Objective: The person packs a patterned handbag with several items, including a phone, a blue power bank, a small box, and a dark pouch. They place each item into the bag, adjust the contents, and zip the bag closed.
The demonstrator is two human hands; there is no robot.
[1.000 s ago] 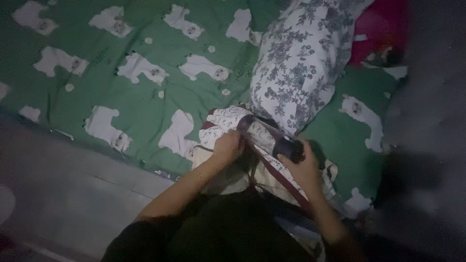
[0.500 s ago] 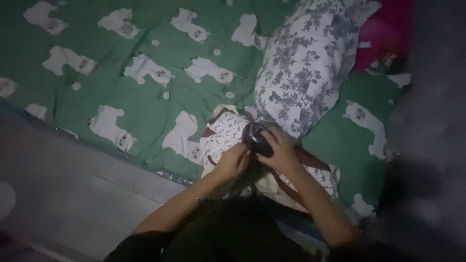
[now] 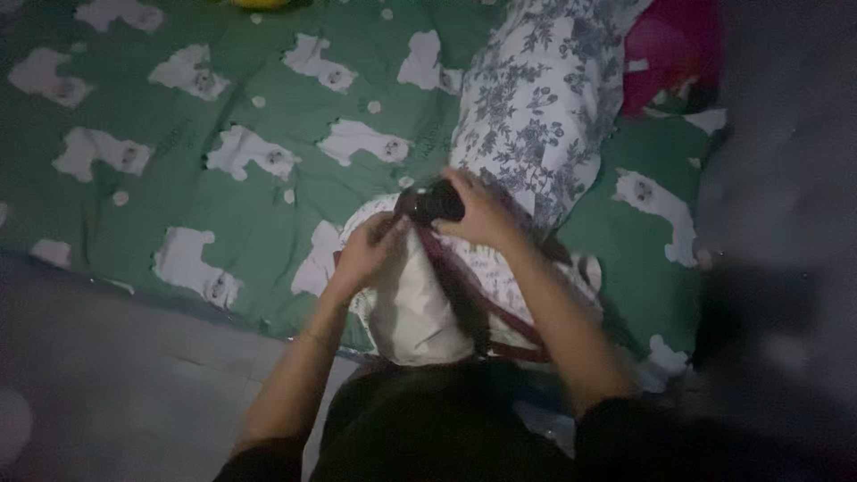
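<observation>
A white printed cloth bag [image 3: 411,308] with dark red straps [image 3: 464,295] lies on the near edge of a bed, in front of my body. My left hand [image 3: 361,254] grips the bag's opening on the left side. My right hand [image 3: 482,214] is closed over the dark cap of a bottle [image 3: 437,203] at the mouth of the bag. The bottle's body is hidden inside the fabric. The picture is dim and slightly blurred.
The bed has a green sheet [image 3: 268,187] with white animal shapes. A floral grey-and-white pillow [image 3: 536,98] lies just beyond the bag, with a red cloth [image 3: 669,54] behind it. Grey floor [image 3: 116,375] is at lower left; a dark blurred area fills the right.
A second ago the clear bottle lay across the bag with its body showing. Now it sits down inside the bag with only the dark cap visible, and both hands have moved up to the opening.
</observation>
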